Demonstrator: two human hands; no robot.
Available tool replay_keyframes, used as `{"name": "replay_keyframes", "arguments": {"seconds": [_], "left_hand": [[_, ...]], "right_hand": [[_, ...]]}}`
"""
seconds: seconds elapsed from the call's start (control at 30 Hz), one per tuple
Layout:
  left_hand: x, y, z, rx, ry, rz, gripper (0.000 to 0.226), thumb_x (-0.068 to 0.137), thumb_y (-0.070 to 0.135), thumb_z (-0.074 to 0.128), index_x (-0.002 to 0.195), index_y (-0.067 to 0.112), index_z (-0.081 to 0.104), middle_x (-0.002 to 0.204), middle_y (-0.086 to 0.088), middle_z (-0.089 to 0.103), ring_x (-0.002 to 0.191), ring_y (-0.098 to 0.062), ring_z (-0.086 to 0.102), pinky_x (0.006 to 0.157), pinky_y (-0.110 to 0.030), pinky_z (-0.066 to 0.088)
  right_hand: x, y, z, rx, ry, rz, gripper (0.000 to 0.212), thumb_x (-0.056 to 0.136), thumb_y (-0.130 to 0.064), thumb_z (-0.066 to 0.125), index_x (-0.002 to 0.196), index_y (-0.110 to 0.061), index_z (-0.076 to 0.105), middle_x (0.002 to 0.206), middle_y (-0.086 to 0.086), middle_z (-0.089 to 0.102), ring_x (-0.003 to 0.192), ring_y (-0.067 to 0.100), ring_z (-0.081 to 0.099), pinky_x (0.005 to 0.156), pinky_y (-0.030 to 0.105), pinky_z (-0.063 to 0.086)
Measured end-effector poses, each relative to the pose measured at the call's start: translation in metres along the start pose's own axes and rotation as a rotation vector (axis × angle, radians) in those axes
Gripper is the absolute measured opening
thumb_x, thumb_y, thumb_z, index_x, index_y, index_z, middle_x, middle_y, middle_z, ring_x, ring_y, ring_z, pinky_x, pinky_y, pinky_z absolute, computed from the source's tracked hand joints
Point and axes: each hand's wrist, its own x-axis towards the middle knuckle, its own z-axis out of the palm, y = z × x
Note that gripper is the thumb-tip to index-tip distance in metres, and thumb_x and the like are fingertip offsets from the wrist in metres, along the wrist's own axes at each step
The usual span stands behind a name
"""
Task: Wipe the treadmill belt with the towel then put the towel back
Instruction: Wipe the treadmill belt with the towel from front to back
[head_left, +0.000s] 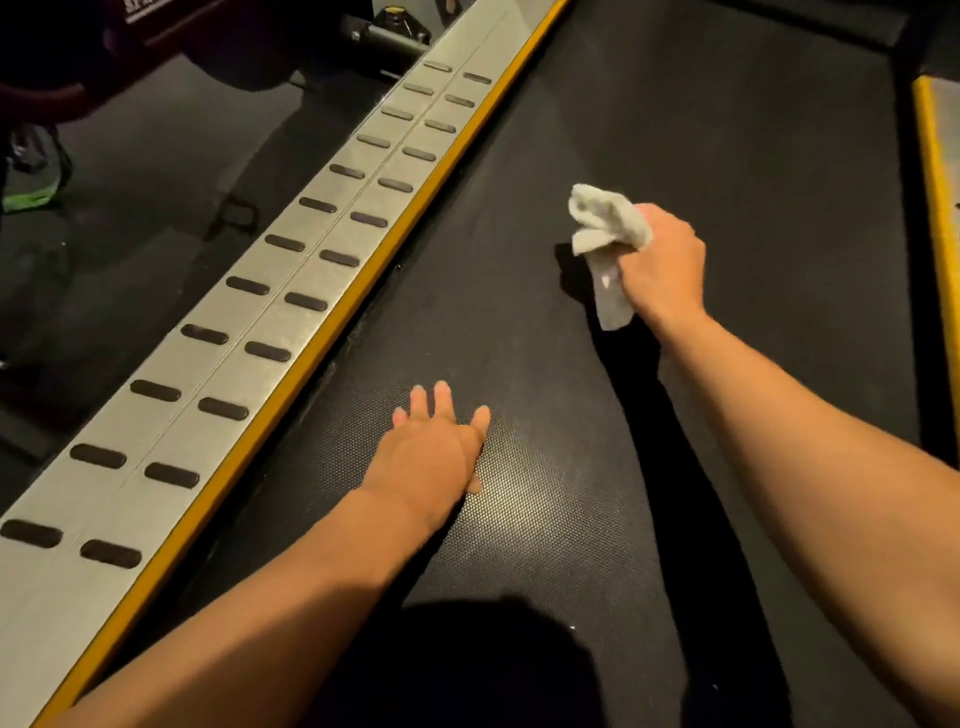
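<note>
The black textured treadmill belt (675, 130) fills the middle of the head view and runs away from me. My right hand (662, 265) grips a crumpled white towel (602, 234) over the belt's middle, the towel bunched ahead of the fist with one end hanging down toward the belt. My left hand (434, 452) lies flat on the belt nearer to me, fingers straight and spread, close to the left rail.
A silver side rail (291, 270) with dark oval grips and a yellow edge runs along the belt's left. A second yellow-edged rail (940, 208) borders the right. Dark gym floor and another machine's base (384, 36) lie at the far left.
</note>
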Motion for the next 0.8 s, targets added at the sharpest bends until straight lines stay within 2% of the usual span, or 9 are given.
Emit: {"name": "replay_keyframes", "arguments": {"seconds": [0.1,0.23,0.33,0.4,0.43,0.53,0.67,0.73,0.8], "left_hand": [[0.0,0.0,0.0,0.009,-0.001,-0.006,0.077,0.098,0.025,0.051,0.155,0.023,-0.001,0.156,-0.028,-0.012,0.144,-0.048,-0.008,0.116,-0.052,0.016],[0.004,0.002,-0.002,-0.001,-0.034,-0.011,0.078,0.098,0.025,0.051,0.154,0.023,-0.003,0.156,-0.029,-0.014,0.143,-0.048,-0.01,0.118,-0.052,0.014],[0.004,0.002,-0.003,0.004,-0.03,-0.015,0.079,0.098,0.027,0.052,0.154,0.023,-0.002,0.156,-0.029,-0.013,0.143,-0.048,-0.009,0.117,-0.053,0.013],[0.003,0.003,-0.002,0.011,-0.015,-0.01,0.078,0.098,0.027,0.052,0.154,0.023,-0.001,0.156,-0.029,-0.011,0.143,-0.048,-0.008,0.117,-0.053,0.015],[0.001,0.003,-0.003,0.014,-0.006,-0.012,0.077,0.098,0.026,0.052,0.155,0.023,0.0,0.156,-0.029,-0.011,0.143,-0.048,-0.008,0.116,-0.054,0.016],[-0.001,0.003,-0.002,0.008,0.005,-0.015,0.077,0.097,0.025,0.053,0.155,0.022,0.001,0.156,-0.029,-0.009,0.143,-0.049,-0.007,0.115,-0.054,0.019],[0.004,0.003,-0.001,0.026,-0.002,-0.019,0.076,0.096,0.029,0.055,0.154,0.023,0.006,0.157,-0.028,-0.005,0.144,-0.048,-0.003,0.115,-0.055,0.019],[0.007,0.0,0.001,-0.002,-0.001,-0.018,0.073,0.095,0.03,0.057,0.153,0.027,0.012,0.158,-0.025,-0.004,0.145,-0.047,-0.004,0.116,-0.056,0.021],[0.007,-0.002,0.002,-0.032,0.006,-0.013,0.073,0.094,0.031,0.058,0.153,0.029,0.014,0.159,-0.021,-0.005,0.145,-0.044,-0.004,0.115,-0.056,0.023]], "right_hand": [[0.025,0.036,-0.014,-0.126,-0.006,0.186,0.031,0.082,-0.004,0.051,0.109,-0.013,0.064,0.111,0.013,0.066,0.107,0.037,0.059,0.07,0.028,0.033],[-0.009,0.026,0.001,-0.185,-0.288,-0.115,0.023,0.077,-0.005,0.059,0.096,-0.015,0.066,0.086,0.0,0.063,0.089,0.027,0.062,0.064,0.029,0.034],[-0.047,0.002,-0.005,0.213,-0.602,-0.227,0.03,0.078,0.0,0.061,0.094,-0.023,0.071,0.081,-0.011,0.067,0.076,0.0,0.06,0.068,0.02,0.045],[-0.04,-0.001,-0.015,0.366,-0.442,-0.15,0.044,0.078,0.004,0.058,0.096,-0.034,0.07,0.081,-0.02,0.066,0.076,-0.008,0.061,0.067,0.012,0.044],[-0.028,0.0,-0.016,0.356,-0.319,-0.084,0.041,0.079,0.001,0.057,0.097,-0.034,0.069,0.082,-0.017,0.067,0.082,-0.002,0.063,0.069,0.016,0.044],[-0.002,0.003,-0.009,-0.022,-0.175,-0.024,0.028,0.085,-0.014,0.052,0.11,-0.012,0.065,0.104,0.007,0.067,0.103,0.027,0.061,0.077,0.031,0.04],[-0.06,-0.026,0.014,-0.135,-0.414,-0.47,0.034,0.077,-0.031,0.046,0.098,-0.016,0.068,0.102,0.006,0.072,0.095,0.021,0.062,0.075,0.03,0.043],[-0.084,-0.036,0.016,0.078,-0.627,-0.405,0.032,0.074,-0.028,0.054,0.099,-0.019,0.071,0.097,-0.001,0.073,0.095,0.019,0.066,0.082,0.036,0.051],[-0.077,-0.04,0.019,0.322,-0.545,-0.278,0.033,0.069,-0.023,0.06,0.099,-0.017,0.073,0.096,-0.001,0.074,0.095,0.019,0.068,0.084,0.037,0.052]]}}
